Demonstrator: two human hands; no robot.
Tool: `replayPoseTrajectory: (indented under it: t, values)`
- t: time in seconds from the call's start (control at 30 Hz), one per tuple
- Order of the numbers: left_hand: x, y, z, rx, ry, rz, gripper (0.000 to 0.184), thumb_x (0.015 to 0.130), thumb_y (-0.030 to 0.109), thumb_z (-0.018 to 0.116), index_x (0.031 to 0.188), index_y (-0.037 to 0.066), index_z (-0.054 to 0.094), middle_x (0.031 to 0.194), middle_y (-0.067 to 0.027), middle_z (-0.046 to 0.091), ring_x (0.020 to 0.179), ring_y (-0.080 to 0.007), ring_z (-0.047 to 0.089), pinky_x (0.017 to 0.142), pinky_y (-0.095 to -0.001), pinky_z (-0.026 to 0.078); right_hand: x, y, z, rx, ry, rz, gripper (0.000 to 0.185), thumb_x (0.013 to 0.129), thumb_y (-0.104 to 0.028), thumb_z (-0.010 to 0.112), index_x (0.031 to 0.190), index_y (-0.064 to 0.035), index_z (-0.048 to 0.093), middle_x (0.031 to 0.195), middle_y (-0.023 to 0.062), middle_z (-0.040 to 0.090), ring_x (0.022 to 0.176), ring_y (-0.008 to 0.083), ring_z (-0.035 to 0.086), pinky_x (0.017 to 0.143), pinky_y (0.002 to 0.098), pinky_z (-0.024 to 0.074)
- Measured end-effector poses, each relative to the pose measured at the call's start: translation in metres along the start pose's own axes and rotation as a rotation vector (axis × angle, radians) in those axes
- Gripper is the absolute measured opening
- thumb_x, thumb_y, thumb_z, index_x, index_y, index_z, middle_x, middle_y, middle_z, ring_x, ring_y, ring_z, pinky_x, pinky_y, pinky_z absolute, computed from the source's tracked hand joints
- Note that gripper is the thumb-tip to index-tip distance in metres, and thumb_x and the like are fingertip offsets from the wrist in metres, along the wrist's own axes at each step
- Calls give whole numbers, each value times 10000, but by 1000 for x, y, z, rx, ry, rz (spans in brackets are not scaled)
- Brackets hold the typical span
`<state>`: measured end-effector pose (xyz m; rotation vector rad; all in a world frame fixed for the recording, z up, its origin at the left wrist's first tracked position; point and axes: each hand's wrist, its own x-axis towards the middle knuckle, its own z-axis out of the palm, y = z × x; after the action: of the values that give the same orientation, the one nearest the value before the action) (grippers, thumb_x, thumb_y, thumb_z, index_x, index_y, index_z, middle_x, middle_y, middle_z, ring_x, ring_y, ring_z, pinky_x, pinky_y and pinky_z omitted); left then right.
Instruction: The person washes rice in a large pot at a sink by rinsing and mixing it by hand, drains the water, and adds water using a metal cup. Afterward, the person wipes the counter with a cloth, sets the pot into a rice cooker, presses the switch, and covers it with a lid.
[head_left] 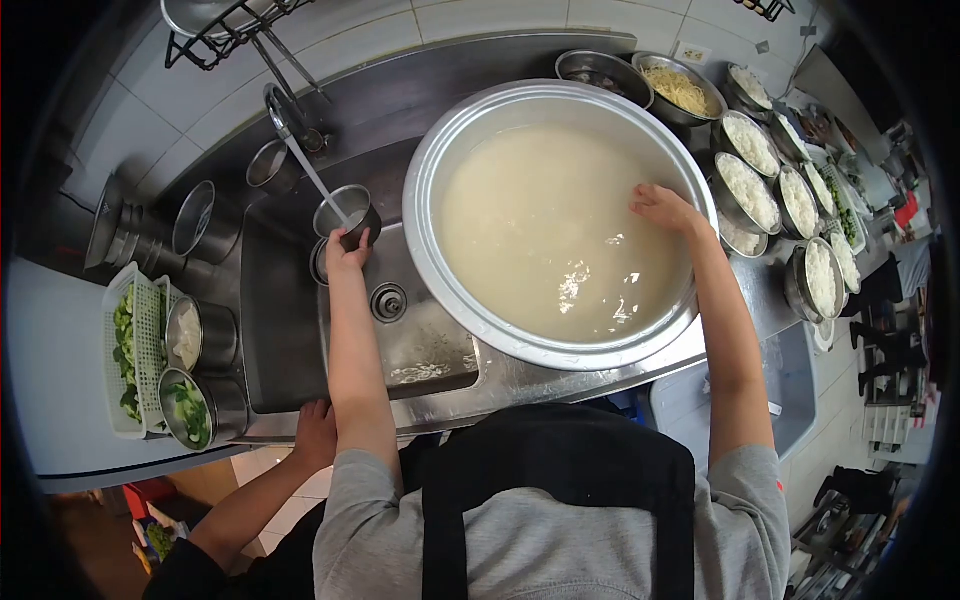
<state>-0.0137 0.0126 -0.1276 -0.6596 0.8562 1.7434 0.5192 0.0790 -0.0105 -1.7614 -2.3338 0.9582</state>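
Observation:
My left hand (347, 250) is closed on a small metal cup (362, 205) over the sink. The faucet (285, 120) slants down towards the cup, and a pale line runs from it into the cup's mouth. On the right, my right hand (660, 207) is just above or touching the cloudy whitish water (540, 215) in a large round metal pot (428, 270). Its fingers are loosely bent and partly apart, holding nothing visible. The pot stands on the counter to the right of the basin. Whatever lies under the cloudy water is hidden.
The sink basin (290, 340) has a drain (388, 302). Left of it stand a white basket of greens (125, 350) and metal containers (190, 410). Several bowls of white food (748, 190) line the right side. Another person's hand (316, 435) rests at the sink's front edge.

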Motion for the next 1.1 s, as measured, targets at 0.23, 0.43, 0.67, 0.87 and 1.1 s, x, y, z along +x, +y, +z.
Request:
replayPoseTrajectory:
  t: [0.23, 0.43, 0.67, 0.87, 1.1]
  values:
    - [-7, 0, 4, 42, -30, 22, 638, 575, 24, 602, 1161, 68, 352, 1268, -258, 148, 1180, -447, 103, 756, -441, 506, 4, 5, 1, 3, 1, 2, 450, 789, -260, 530, 1128, 19, 433, 1089, 202, 511, 1011, 285, 502, 848, 327, 392]
    - [-18, 0, 8, 42, -21, 8, 612, 574, 32, 607, 1138, 74, 373, 1251, -254, 168, 1157, -456, 143, 748, -432, 510, 6, 5, 0, -55, 15, -15, 447, 784, -268, 532, 1123, 9, 441, 1069, 191, 523, 996, 273, 509, 842, 322, 396]
    - [-8, 7, 5, 37, -3, -1, 575, 576, 28, 599, 1110, 87, 393, 1210, -205, 237, 1105, -461, 204, 802, -472, 467, 2, 4, 1, 84, 29, -10, 447, 779, -263, 535, 1123, 8, 444, 1082, 195, 518, 1005, 286, 504, 857, 335, 385]
    - [-25, 2, 10, -5, 14, -24, 557, 578, 23, 594, 1097, 76, 398, 1192, -190, 266, 1087, -444, 244, 805, -472, 465, 1, 1, 0, 32, 47, -11, 440, 782, -259, 536, 1117, 13, 450, 1058, 200, 526, 1000, 286, 508, 854, 333, 387]
    - [-28, 2, 10, 45, -22, -3, 549, 587, 25, 587, 1100, 68, 393, 1180, -231, 250, 1084, -444, 247, 789, -457, 481, 2, 3, 0, 22, 34, 4, 430, 790, -263, 540, 1127, -13, 446, 1084, 162, 524, 1011, 243, 502, 847, 309, 388]
